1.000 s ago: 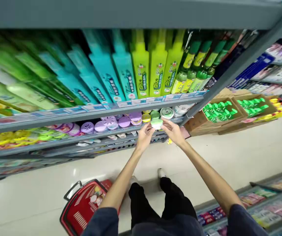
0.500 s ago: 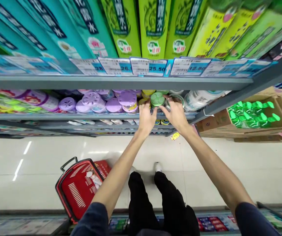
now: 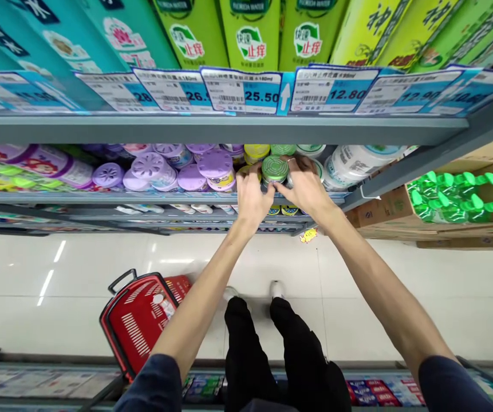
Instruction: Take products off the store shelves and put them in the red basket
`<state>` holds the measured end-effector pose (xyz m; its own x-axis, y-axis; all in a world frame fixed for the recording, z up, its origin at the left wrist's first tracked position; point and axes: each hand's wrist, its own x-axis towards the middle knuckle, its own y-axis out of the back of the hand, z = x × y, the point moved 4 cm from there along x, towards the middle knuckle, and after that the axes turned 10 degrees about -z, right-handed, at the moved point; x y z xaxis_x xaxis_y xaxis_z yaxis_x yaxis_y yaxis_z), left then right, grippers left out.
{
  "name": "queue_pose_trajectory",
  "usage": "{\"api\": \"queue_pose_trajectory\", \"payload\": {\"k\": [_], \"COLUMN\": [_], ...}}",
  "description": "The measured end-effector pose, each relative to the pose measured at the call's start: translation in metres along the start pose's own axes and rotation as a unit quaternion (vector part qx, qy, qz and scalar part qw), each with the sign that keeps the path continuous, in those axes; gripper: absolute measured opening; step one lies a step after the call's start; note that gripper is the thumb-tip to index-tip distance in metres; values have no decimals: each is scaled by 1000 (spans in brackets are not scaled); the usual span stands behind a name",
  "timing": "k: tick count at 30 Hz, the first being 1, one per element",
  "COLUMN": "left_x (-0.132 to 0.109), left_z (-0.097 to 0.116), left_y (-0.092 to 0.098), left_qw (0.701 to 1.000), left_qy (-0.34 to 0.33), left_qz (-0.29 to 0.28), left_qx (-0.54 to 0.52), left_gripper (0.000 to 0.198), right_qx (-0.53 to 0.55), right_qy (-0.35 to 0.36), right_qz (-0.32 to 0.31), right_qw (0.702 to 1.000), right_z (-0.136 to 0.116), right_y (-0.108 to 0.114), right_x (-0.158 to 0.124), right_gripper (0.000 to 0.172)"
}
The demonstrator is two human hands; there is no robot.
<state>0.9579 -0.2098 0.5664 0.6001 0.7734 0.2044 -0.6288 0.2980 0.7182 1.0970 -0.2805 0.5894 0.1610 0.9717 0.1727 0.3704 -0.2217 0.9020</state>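
Note:
A jar with a ridged green lid (image 3: 274, 169) stands near the front edge of the shelf (image 3: 152, 197). My left hand (image 3: 252, 195) is curled against its left side, the thumb in front. From the right, my right hand (image 3: 305, 187) closes round the same jar, with its thumb almost meeting the left one. A finger of that hand wears a ring. Behind is another green-lidded jar (image 3: 283, 149), with a yellow-lidded jar (image 3: 256, 152) to its left. Purple-lidded jars (image 3: 215, 165) crowd the shelf left of my hands. The held jar's lower body is mostly hidden.
Above, a shelf edge (image 3: 229, 130) with price tags carries green boxes (image 3: 250, 34). White tubs (image 3: 358, 166) lie right of my hands. A carton of green-topped bottles (image 3: 413, 200) stands at the right. On the floor at left is a red basket (image 3: 130, 326) with items inside.
The view has shifted, so the upper shelf and its price tags appear larger and higher. Both hands remain at the green-lidded jar, which still sits on the shelf.

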Motion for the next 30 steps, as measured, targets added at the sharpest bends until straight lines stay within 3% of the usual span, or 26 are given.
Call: {"api": "queue_pose_trajectory", "payload": {"k": [5, 10, 18, 21, 25, 30], "left_x": [3, 2, 11, 15, 20, 26], "left_z": [4, 8, 15, 12, 7, 1], "left_y": [-2, 0, 4, 0, -5, -5], "left_qw": [1000, 1000, 998, 999, 999, 999], "left_qy": [5, 7, -5, -11, -18, -11], "left_qz": [-3, -3, -33, -32, -31, -26], "left_qx": [5, 16, 57, 31, 13, 22], "left_gripper": [39, 50, 53, 52, 50, 54], "right_qx": [-7, 18, -4, -8, 6, 15], "right_qy": [24, 36, 38, 27, 12, 13], "right_qz": [10, -20, -8, 13, -17, -13], "right_qw": [1000, 999, 999, 1000, 1000, 1000], "right_z": [-1, -6, -3, 6, 15, 14], "right_y": [2, 8, 14, 15, 10, 9], "right_x": [1, -5, -11, -19, -29, -32], "right_gripper": [50, 47, 54, 56, 42, 41]}}
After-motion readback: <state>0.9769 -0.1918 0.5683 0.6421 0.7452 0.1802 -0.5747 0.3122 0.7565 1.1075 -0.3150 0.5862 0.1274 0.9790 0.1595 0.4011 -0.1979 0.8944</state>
